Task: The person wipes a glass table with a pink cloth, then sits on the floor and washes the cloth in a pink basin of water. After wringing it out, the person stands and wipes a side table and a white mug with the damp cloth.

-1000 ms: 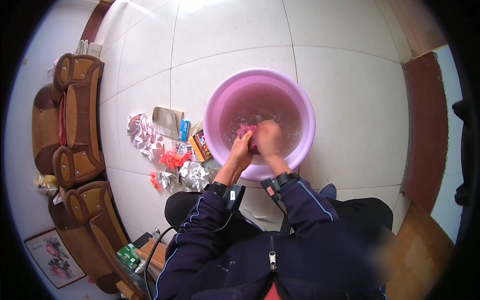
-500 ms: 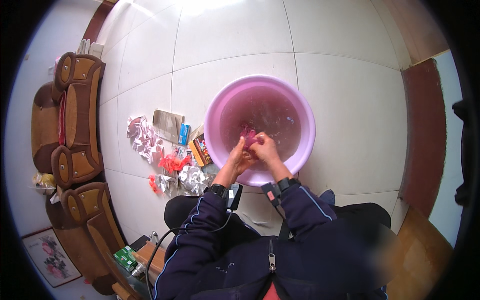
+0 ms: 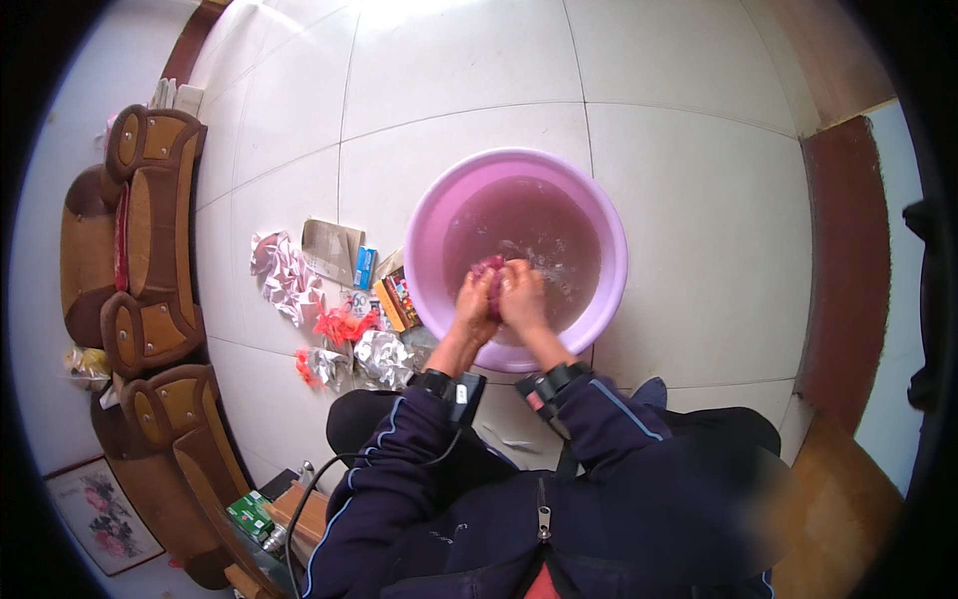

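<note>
A large pink basin (image 3: 422, 235) on the tiled floor holds murky, pinkish-brown water (image 3: 514, 215) with a few bubbles on it. Over the near part of the water, my left hand (image 3: 475, 302) and my right hand (image 3: 523, 298) are closed side by side around a bunched, wet, dark pink cloth (image 3: 492, 267). Only a bit of the cloth shows between and above the fingers; my hands cover the rest.
Left of the basin lie crumpled white paper (image 3: 283, 278), a flat grey-brown piece (image 3: 331, 249), a small blue box (image 3: 365, 267), a colourful box (image 3: 397, 299), red plastic (image 3: 345, 323) and silvery crumpled wrapping (image 3: 383, 357). A brown sofa (image 3: 152, 230) stands farther left.
My hands have closed more tightly around the cloth and come level with each other. The cloth is bunched smaller, and the water is stirred with more bubbles near my fingers.
</note>
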